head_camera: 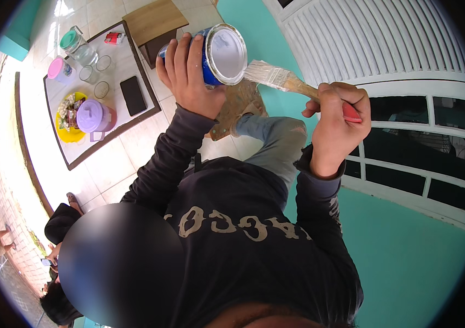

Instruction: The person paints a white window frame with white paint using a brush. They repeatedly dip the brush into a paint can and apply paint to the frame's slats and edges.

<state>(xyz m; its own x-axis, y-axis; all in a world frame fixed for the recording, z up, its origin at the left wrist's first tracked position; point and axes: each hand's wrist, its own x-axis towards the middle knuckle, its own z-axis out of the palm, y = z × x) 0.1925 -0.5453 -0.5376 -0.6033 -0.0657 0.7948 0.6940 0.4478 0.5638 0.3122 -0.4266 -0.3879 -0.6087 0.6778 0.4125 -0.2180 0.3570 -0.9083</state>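
My left hand (193, 71) is wrapped around a blue paint can (211, 61), its fingers over the side. The can is tilted so that its round opening faces right, and white shows inside the paint-smeared rim. In my right hand (337, 119) is a flat paintbrush (298, 85) with a wooden handle and a red end. White paint coats its bristles, which point left and are at or very near the can's rim; whether they touch it I cannot tell.
A low table (111, 137) at the left bears a phone (133, 96), glasses, a jug (77, 47), a purple pitcher (91, 116) and a yellow plate (65, 133). A white louvred shutter (376, 41) and window panes (417, 147) line the green wall (404, 242). People sit at lower left.
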